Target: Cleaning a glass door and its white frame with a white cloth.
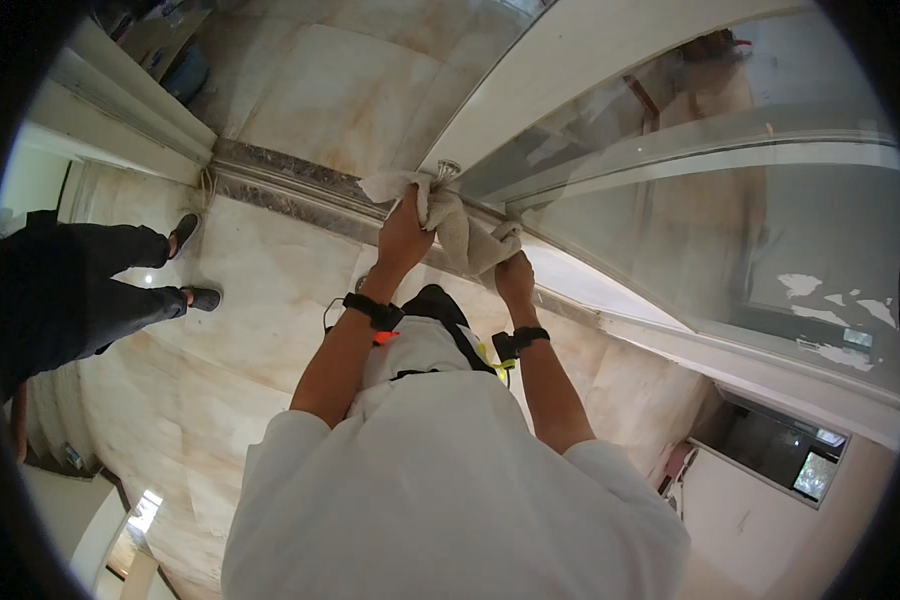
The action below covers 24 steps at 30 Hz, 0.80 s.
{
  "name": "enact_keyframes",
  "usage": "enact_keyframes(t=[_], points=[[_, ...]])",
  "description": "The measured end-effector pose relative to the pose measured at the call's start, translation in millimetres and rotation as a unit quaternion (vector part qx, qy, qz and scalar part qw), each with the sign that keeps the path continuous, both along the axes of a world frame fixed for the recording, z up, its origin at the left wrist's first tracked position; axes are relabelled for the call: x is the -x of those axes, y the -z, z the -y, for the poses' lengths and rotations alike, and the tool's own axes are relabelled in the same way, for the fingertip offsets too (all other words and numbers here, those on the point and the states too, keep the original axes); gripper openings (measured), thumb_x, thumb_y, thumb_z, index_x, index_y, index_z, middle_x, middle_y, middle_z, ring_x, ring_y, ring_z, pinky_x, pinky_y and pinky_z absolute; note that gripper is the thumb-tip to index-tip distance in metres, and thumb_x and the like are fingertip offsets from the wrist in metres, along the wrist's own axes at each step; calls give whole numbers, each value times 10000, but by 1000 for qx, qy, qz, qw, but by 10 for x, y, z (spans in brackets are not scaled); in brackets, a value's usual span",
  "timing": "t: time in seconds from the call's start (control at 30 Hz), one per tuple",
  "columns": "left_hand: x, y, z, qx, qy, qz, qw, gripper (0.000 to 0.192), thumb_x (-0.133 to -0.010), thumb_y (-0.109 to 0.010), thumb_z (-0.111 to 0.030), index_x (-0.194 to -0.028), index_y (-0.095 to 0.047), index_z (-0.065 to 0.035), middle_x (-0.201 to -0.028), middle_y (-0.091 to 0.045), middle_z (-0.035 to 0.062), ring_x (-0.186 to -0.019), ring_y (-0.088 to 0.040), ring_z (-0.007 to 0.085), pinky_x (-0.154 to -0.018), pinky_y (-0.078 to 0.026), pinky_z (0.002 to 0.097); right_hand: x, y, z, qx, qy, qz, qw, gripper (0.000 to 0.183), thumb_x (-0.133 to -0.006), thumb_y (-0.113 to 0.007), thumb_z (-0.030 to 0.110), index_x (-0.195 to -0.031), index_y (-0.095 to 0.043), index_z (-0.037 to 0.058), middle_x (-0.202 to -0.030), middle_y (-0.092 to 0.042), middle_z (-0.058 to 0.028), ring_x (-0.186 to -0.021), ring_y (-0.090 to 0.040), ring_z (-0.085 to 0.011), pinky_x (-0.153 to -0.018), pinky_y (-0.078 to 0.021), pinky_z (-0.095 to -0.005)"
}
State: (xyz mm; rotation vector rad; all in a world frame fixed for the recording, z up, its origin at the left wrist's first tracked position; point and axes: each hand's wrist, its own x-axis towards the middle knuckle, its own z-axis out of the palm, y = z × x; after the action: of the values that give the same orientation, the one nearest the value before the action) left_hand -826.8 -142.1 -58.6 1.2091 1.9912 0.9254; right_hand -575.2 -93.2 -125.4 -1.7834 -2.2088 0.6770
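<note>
A beige cloth [465,229] stretches bunched between my two hands, beside the edge of a white-framed glass door [645,217]. My left hand [405,236] grips its far left part, close to a metal door knob [448,171]. Lower and to the right, my right hand [515,279] holds the cloth's other end, near the door's lower glass. Folds of the cloth lie right against the knob; whether they touch it I cannot tell. Both wrists wear black straps with small devices.
A dark stone threshold with a metal track [292,184] crosses the marble-patterned floor [270,255]. At the left stands another person [82,292] in dark clothes and shoes. A white door frame [135,112] rises at the upper left. A framed dark pane [772,442] is at the lower right.
</note>
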Motion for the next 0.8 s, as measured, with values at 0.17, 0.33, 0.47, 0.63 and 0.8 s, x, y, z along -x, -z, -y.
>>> enact_keyframes(t=[0.17,0.33,0.47,0.63,0.8], points=[[102,205,74,-151,-82,91,981,631,-696,-672,-28,-1275,-420,-20,-1128,-568,276,-1071,-528,470,-873,-454,506,480,-188,-4,-17,5,-28,999,354,-814,-643,253,-1082,-590,28,-996,-655,-218,-954,-605,-432,-797,-496,-494],[154,-99,17,-196,-54,56,977,604,-690,-652,-9,-1252,-430,-6,-1138,-557,250,-1084,-515,475,-914,-440,488,894,-37,-70,-9,-106,-114,988,544,-734,-751,294,-1178,-537,66,-1082,-643,-201,-993,-620,-388,-831,-508,-476],[170,-214,-17,-177,-29,127,976,597,-718,-652,-18,-1266,-417,4,-1132,-583,241,-1097,-544,446,-922,-442,478,847,-55,-67,47,-96,-123,987,525,-748,-743,295,-1172,-538,63,-1060,-652,-190,-988,-624,-388,-826,-513,-477],[77,262,23,-4,41,187,982,612,-807,-655,-135,-1326,-355,-7,-1161,-598,257,-1123,-558,431,-927,-444,467,301,-49,-40,18,-23,-24,999,507,-803,-676,344,-1186,-529,48,-1025,-658,-224,-939,-626,-427,-794,-512,-493],[-96,449,10,-4,45,185,982,623,-872,-622,-247,-1352,-315,4,-1209,-556,290,-1143,-530,457,-930,-436,479,-108,-175,-30,49,116,-5,992,468,-862,-589,280,-1250,-496,35,-997,-657,-259,-935,-613,-463,-766,-501,-531]])
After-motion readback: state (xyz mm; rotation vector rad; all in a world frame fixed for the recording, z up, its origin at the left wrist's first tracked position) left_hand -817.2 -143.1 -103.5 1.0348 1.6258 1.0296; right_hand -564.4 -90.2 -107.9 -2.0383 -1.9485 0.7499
